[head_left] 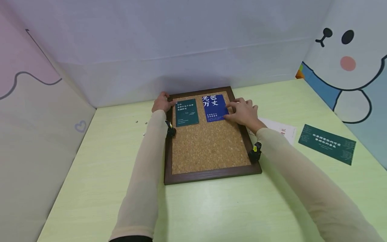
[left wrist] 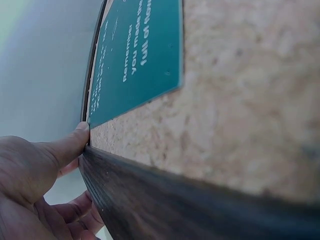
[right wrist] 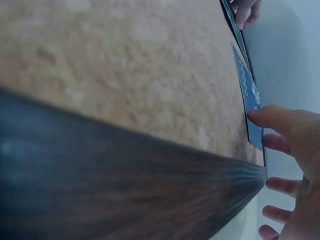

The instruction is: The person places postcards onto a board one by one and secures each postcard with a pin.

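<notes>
A framed cork board (head_left: 208,148) lies on the table with two cards on its upper part. On the left is a green card (head_left: 186,112) with white writing, and on the right a blue card (head_left: 216,108) with large white characters. My left hand (head_left: 162,103) grips the board's upper left corner, its thumb at the green card's corner and its other fingers around the outside of the dark wooden frame (left wrist: 145,192). My right hand (head_left: 244,112) reaches over the right side of the frame. Its thumb and index finger, spread apart, touch the blue card at its right edge.
To the right of the board lie a white card (head_left: 279,129), partly covered by my right forearm, and another green card (head_left: 328,144). Several small shiny pieces (head_left: 143,134) are on the table at the left. A white wall covering (head_left: 193,50) stands behind the board.
</notes>
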Motion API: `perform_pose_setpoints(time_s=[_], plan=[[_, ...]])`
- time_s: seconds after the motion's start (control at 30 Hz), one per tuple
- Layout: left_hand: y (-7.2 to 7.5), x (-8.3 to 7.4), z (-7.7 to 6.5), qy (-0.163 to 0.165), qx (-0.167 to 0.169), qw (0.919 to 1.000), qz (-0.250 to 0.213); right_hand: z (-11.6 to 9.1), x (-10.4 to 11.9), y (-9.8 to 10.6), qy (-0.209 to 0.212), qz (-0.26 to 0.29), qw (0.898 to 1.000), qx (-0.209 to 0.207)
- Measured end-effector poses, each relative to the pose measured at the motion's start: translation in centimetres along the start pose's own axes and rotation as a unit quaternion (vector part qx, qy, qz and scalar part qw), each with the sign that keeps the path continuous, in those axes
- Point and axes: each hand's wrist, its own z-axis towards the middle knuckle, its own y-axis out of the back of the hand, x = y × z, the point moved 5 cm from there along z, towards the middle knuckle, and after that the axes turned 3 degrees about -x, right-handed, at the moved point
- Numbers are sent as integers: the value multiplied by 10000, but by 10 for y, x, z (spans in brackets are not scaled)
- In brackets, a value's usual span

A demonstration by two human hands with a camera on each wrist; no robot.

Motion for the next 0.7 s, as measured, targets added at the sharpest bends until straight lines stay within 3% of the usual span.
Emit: perform_pose_setpoints(time_s=[0.33,0.7], plan=[[1,3,0,23,-13,10000,35,4,0,-8,-45,-30,9994,352],[-1,22,12,44,21,9999,90,6,9,-9,22,-60,9988,480]])
